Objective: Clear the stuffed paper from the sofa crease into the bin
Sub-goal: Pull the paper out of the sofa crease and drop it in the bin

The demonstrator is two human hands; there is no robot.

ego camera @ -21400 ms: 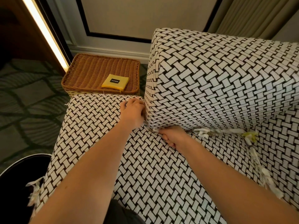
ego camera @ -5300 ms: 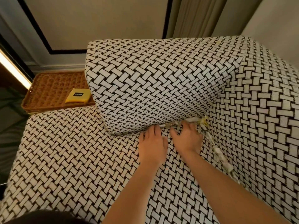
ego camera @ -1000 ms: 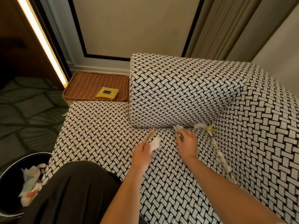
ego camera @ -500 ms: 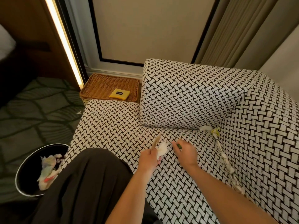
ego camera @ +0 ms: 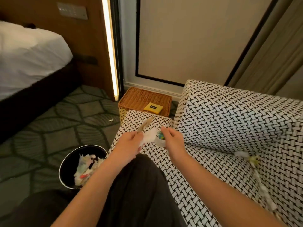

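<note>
Both hands are up over the sofa (ego camera: pixel 196 171) seat, close together above my knee.

Left hand (ego camera: pixel 130 142): fingers curled round a wad of white paper (ego camera: pixel 150 136). A brown strip (ego camera: pixel 145 125) sticks up out of the same grip.

Right hand (ego camera: pixel 174 141): thumb and fingertips pinch a crumpled printed scrap (ego camera: pixel 161 138), which touches the white wad.

Bin (ego camera: pixel 68 159): on the carpet, down and left of my left hand, beside the seat edge. Crumpled paper (ego camera: pixel 83 169) lies in it.

More stuffed paper (ego camera: pixel 244 155) sits in the crease, well off to the right of my right hand, blurred.

Wicker basket (ego camera: pixel 141 97): beyond my left hand, with a yellow pad (ego camera: pixel 153 108) on top.
</note>
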